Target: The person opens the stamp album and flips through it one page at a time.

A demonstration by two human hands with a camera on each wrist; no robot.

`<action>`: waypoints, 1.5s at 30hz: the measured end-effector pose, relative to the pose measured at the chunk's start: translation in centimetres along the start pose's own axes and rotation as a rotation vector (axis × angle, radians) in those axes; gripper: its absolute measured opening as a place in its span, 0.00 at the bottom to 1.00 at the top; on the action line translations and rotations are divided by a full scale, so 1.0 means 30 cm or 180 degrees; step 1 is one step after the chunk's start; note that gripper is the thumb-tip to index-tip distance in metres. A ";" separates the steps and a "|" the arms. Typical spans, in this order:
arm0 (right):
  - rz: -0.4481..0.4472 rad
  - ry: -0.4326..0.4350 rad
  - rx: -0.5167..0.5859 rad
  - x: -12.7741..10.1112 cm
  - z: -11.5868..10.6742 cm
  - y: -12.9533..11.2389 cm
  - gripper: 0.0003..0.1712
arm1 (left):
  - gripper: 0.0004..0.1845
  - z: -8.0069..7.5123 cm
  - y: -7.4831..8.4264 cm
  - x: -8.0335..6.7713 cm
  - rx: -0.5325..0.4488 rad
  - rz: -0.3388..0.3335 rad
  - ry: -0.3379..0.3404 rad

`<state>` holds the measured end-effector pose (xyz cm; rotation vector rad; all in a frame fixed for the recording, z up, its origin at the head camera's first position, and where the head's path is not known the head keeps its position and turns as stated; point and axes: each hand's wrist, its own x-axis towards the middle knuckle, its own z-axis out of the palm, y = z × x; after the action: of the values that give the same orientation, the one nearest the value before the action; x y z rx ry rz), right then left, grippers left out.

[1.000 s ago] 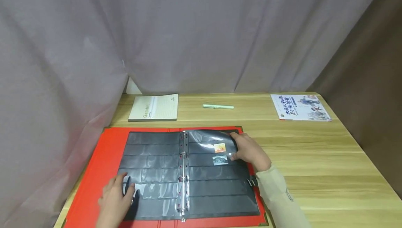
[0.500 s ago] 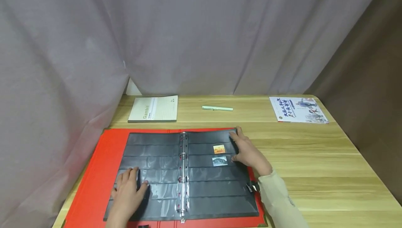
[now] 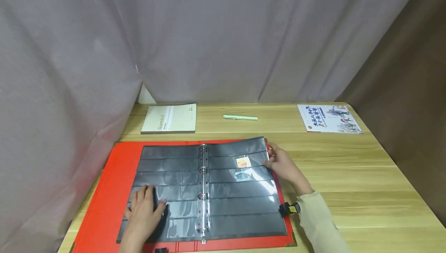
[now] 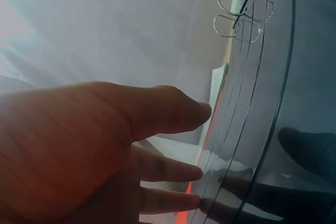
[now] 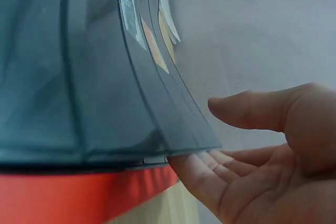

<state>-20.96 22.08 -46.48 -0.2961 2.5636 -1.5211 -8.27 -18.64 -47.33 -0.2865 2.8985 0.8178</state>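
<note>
Fingers (image 5: 199,176) of the right hand (image 3: 283,166), loose, thumb apart, lay under the right page (image 3: 244,205) at its outer edge | page stretched leftward, long axis near-to-far | left hand (image 3: 143,213), farther off, spread over the left page (image 3: 170,166)

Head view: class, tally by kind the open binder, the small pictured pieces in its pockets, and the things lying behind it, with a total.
Red binder: 1
Stamp-like pieces: 2
Notepad: 1
Pen: 1
Picture-covered book: 1
Total: 6

Red binder (image 3: 95,195) open; right black page (image 3: 244,205) lifted.
</note>
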 end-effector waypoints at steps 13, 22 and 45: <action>0.0339 -0.0750 0.1320 -0.016 -0.063 0.040 0.36 | 0.35 0.003 0.004 0.007 0.0016 -0.0103 0.0017; 0.0276 -0.0932 0.1146 -0.039 -0.087 0.023 0.40 | 0.35 -0.003 0.002 0.003 0.0011 -0.0050 -0.0055; 0.0173 -0.0863 0.0892 -0.066 -0.124 -0.111 0.43 | 0.33 -0.007 0.002 0.002 0.0050 0.0057 -0.0027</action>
<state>-19.55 24.16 -41.74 -0.3653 2.1070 -1.6652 -8.37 -18.72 -47.14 -0.2551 2.9023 0.7964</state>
